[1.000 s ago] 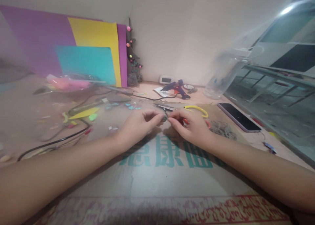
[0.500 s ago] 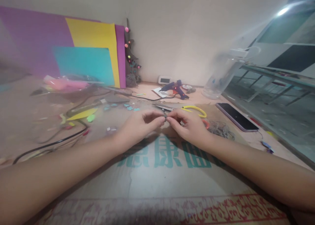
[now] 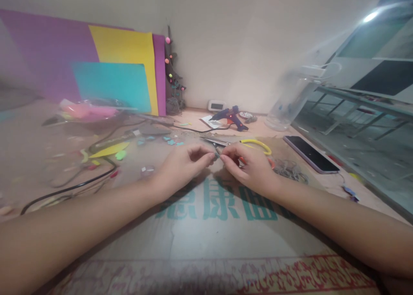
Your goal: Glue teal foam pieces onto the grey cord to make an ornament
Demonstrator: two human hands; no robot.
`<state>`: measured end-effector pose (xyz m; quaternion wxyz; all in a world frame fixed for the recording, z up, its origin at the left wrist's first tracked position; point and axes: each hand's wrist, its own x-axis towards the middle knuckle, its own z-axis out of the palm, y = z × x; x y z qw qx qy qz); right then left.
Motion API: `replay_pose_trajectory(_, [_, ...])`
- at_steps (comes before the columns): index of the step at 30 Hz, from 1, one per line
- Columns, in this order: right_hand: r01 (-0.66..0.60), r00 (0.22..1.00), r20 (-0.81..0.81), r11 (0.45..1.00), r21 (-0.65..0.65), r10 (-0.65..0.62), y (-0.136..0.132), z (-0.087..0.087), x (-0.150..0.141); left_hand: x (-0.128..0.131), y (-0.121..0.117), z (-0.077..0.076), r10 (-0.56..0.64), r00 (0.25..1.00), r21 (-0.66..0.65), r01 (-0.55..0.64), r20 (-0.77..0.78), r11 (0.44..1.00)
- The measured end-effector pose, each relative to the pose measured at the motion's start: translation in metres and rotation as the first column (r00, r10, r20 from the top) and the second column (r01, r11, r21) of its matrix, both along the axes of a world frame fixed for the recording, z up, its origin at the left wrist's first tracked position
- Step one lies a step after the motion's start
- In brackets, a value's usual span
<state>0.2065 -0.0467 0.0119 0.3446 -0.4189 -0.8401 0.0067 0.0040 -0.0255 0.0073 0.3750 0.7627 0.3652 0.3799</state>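
Note:
A small dark grey-green piece (image 3: 217, 155), too small to name, sits between my fingertips above the printed board (image 3: 200, 239). My left hand (image 3: 190, 164) pinches it between thumb and index finger. From the other side my right hand (image 3: 250, 164) has its thumb and fingers closed at the same piece. Just behind the hands lie scissors (image 3: 256, 143) with a yellow and an orange handle loop, the lower loop partly covered by my right hand. A tangle of grey string (image 3: 292, 170) is beside my right wrist.
A blue glue gun (image 3: 230, 115) with a red light lies at the back near a small white clock (image 3: 217, 105). On the right are a phone (image 3: 311, 154) and a clear bottle (image 3: 288, 101). A black cable (image 3: 77, 184), yellow scrap (image 3: 109, 149) and coloured sheets (image 3: 112, 86) occupy the left.
My fingertips came together over the small piece, then parted slightly, so it shows again between them. The camera view shifted a little; other things stayed put.

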Motion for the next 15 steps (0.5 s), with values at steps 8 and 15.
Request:
replay_pose_trajectory(8, [0.048, 0.995, -0.089, 0.999, 0.0, -0.048, -0.0014, 0.0053, -0.0033, 0.001, -0.0008, 0.0001, -0.005, 1.0, -0.004, 0.005, -0.005, 1.0])
replay_pose_trajectory(15, [0.054, 0.994, -0.096, 0.999, 0.005, -0.054, -0.0007, 0.0053, -0.003, 0.0005, -0.0018, 0.0, -0.013, 1.0, -0.006, 0.013, -0.003, 1.0])
